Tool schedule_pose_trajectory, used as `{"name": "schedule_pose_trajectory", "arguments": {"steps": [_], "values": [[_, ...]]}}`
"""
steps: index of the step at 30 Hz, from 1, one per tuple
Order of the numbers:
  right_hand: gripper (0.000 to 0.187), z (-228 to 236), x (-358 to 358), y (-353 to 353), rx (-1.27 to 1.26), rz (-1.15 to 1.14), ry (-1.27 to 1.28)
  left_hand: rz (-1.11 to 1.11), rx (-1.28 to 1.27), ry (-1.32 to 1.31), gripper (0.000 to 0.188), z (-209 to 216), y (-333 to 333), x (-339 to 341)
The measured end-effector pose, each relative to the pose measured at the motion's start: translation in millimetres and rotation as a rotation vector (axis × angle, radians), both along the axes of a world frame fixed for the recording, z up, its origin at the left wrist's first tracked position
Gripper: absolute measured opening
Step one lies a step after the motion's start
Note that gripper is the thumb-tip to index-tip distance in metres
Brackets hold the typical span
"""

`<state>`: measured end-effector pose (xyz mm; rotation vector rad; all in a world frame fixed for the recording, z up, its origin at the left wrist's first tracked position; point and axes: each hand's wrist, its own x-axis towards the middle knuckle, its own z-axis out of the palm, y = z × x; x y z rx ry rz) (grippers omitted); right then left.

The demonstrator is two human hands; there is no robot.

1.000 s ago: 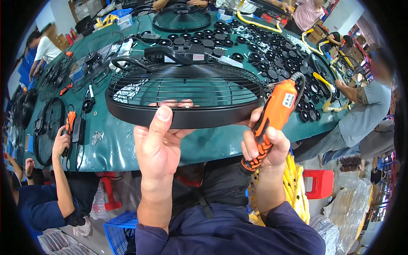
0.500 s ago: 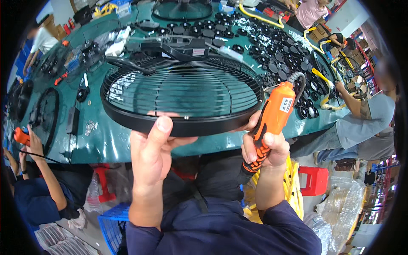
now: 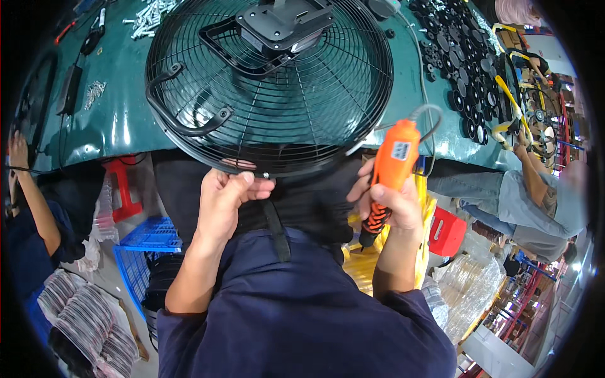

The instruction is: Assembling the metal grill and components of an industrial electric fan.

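Observation:
A round black fan with a wire grille lies at the table's near edge. Its motor housing and bracket sit at the far part, and a curved black handle is fixed at its left. My left hand grips the near rim, thumb in front and some fingers behind, beside a small bright screw. To the right of the rim, my right hand is closed around an orange electric screwdriver. The tool's cord end points up and its black tip points down, away from the fan.
On the green table are silver bolts, small screws, a black power adapter and many black round parts. A blue crate and red stools stand below. People work at left and right.
The fan has tipped from nearly edge-on to flatter, so its grille and motor housing show more fully. My right hand has come off the rim with the screwdriver. The view has tilted downward.

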<state>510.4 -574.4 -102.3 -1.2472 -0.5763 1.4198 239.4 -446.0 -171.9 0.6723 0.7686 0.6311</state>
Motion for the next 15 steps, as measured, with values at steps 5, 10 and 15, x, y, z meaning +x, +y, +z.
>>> {"name": "schedule_pose_trajectory", "arguments": {"steps": [5,10,15], "values": [[0.046,7.6,22.0,7.3,0.129,-0.121,-0.096,-0.055,-0.025,-0.064,0.025,-13.5,-1.8,-0.1],[0.040,10.8,34.4,18.6,0.204,-0.227,-0.070,-0.004,-0.032,-0.055,0.025,-14.3,-4.0,3.0],[0.044,14.2,24.2,27.0,0.322,-0.170,-0.005,0.062,0.016,-0.049,0.026,-18.5,-8.4,9.7]]}}
